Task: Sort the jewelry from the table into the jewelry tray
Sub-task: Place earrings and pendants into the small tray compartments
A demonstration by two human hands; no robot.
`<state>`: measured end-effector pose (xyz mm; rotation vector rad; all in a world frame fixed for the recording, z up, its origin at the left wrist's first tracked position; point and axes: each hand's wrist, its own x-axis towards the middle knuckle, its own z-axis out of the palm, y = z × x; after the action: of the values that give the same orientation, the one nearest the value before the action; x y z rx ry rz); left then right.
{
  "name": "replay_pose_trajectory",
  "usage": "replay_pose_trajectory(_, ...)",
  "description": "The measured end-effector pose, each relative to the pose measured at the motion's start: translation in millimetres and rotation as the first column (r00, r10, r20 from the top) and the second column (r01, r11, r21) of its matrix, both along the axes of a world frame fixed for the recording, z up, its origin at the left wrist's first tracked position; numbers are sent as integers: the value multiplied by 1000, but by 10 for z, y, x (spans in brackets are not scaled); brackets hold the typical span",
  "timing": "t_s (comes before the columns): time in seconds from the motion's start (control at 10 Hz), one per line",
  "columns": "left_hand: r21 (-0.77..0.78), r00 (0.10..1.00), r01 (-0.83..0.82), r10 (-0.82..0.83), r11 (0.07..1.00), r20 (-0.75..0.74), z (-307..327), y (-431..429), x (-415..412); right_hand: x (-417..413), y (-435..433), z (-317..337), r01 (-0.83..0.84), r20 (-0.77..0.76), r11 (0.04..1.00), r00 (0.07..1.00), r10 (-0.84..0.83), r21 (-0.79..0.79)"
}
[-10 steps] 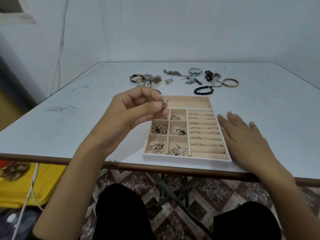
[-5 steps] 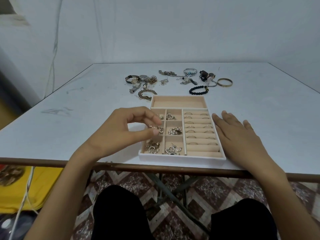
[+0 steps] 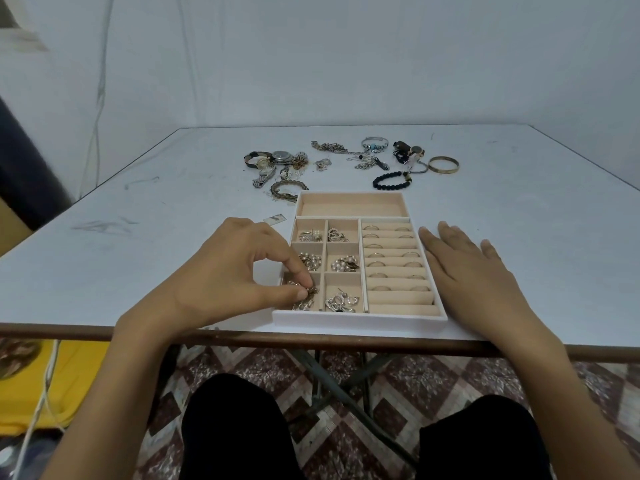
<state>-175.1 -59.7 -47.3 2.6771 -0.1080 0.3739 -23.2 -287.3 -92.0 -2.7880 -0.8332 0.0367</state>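
The left hand (image 3: 239, 278) is down in the tray (image 3: 360, 320), thumb and forefinger pinching a small metal piece (image 3: 309, 291) in the near-left compartment, in among others lying there. The right hand (image 3: 478, 275) lies flat on the table (image 3: 104, 265), fingers straight and close together, just beside the tray's right wall. Beyond the tray lies loose jewelry: watches (image 3: 266, 161), a bead bracelet (image 3: 391, 180) and a bangle (image 3: 444, 164).

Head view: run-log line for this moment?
left hand pinches small metal piece inside beige jewelry tray, near-left | right hand flat beside tray
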Motion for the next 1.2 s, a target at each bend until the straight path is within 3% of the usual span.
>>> replay_pose_trajectory(0.3,-16,999,42,-41,999,11,-26,56,34,-3,4,4,-3,-6,1000,1000,3,3)
replay_pose_trajectory(0.5,-219,997,20,-4,975,73,114,52,165,-6,2,10,-2,-1,1000,1000,2,-5)
replay_pose_trajectory(0.7,-381,910,-173,296,908,292,206,321,729,-5,10,15,1,-8,1000,1000,-1,3)
replay_pose_trajectory(0.8,-466,833,-315,476,827,282,152,619,1094,-12,5,19,-3,-18,1000,1000,3,23)
replay_pose_trajectory(0.9,-381,773,-514,608,769,183,4,870,1366,-15,-3,20,-2,-30,999,1000,3,37)
replay_pose_trajectory(1.0,-169,746,-635,655,754,122,-194,1036,1539,-10,0,20,-4,-32,999,999,6,38)
replay_pose_trajectory(1.2,123,805,-591,571,797,162,-320,1136,1776,6,0,9,-3,-14,1000,1000,3,-19)
